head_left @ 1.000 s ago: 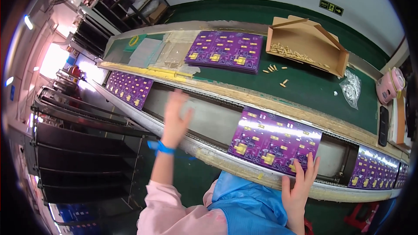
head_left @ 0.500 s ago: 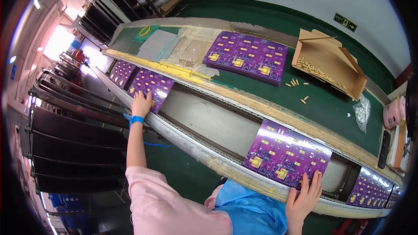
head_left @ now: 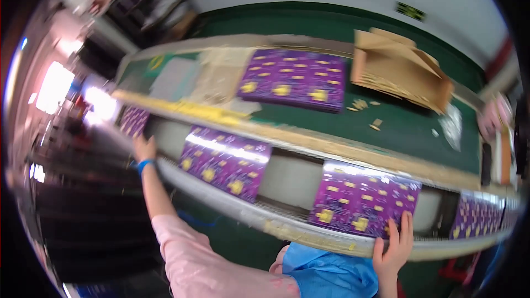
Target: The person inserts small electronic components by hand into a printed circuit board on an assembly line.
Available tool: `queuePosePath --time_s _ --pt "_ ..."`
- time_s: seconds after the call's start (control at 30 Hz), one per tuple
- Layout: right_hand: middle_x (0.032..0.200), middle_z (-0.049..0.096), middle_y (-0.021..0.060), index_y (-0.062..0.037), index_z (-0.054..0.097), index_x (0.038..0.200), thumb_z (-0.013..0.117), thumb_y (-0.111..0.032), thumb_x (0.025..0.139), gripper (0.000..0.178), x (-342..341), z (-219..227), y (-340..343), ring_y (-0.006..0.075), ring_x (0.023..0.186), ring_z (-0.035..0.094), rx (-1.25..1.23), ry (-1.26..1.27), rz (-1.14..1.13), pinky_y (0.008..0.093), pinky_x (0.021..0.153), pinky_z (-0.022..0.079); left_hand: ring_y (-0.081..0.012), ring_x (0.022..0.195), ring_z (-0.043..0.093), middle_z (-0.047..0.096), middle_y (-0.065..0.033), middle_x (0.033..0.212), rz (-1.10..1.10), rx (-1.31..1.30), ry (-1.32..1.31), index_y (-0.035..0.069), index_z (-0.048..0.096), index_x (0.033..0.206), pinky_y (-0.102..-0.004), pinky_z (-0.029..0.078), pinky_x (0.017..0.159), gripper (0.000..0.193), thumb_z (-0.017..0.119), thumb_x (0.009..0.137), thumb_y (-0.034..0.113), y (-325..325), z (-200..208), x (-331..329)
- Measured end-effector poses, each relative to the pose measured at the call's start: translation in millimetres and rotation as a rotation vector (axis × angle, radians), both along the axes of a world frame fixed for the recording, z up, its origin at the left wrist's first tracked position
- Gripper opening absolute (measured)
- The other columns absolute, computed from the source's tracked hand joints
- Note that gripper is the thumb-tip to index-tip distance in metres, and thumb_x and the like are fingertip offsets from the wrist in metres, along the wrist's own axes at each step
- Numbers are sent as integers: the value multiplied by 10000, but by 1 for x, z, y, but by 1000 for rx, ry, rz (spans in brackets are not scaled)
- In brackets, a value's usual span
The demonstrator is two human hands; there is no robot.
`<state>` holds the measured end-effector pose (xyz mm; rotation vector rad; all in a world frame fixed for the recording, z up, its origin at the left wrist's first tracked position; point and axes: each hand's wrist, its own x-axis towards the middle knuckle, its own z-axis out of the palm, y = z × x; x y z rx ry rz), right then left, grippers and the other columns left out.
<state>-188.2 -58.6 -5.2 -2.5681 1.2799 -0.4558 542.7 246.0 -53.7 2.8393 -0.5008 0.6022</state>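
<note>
Purple circuit boards with yellow parts lie in a row along the conveyor rails (head_left: 182, 179). My right hand (head_left: 395, 245) rests with outstretched fingers on the near right corner of one circuit board (head_left: 364, 198). Left of it, another circuit board (head_left: 225, 160) lies on the rails with no hand on it. At the far left my left hand (head_left: 144, 149) is by the near edge of a smaller-looking circuit board (head_left: 133, 121). Its fingers are blurred but look apart; whether they touch that board I cannot tell. A blue band (head_left: 146, 164) circles the left wrist.
Behind the rails, a green bench (head_left: 309, 127) carries a stack of purple boards (head_left: 295, 77) and an open cardboard box (head_left: 403, 77) of small brass-coloured pieces. Loose pieces (head_left: 359, 105) and a clear plastic bag (head_left: 452, 127) lie near it. Another board (head_left: 477, 215) is at the right end.
The board formerly under my left hand has slid right along the rails. My left hand has left it and moved to the leftmost board. My right hand stays at its board's corner.
</note>
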Motion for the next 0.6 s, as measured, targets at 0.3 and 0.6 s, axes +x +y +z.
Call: queuePosePath --time_s 0.3,0.6 --pt "1418 503 204 -107 666 1194 680 -335 805 450 11 7 -4 381 1317 478 -17 2 -91 489 1011 433 -363 1354 441 386 -247 1500 438 610 295 -18 265 1511 -466 399 1094 1008 673 805 575 1 -59 110" --pt "1418 509 208 -99 664 1208 688 -321 804 463 0 0 -2 381 1314 493 1 -112 -105 486 1022 435 -386 1317 456 396 -277 1470 171 227 378 -9 208 1531 -492 350 1102 888 632 914 470 6 -21 115"
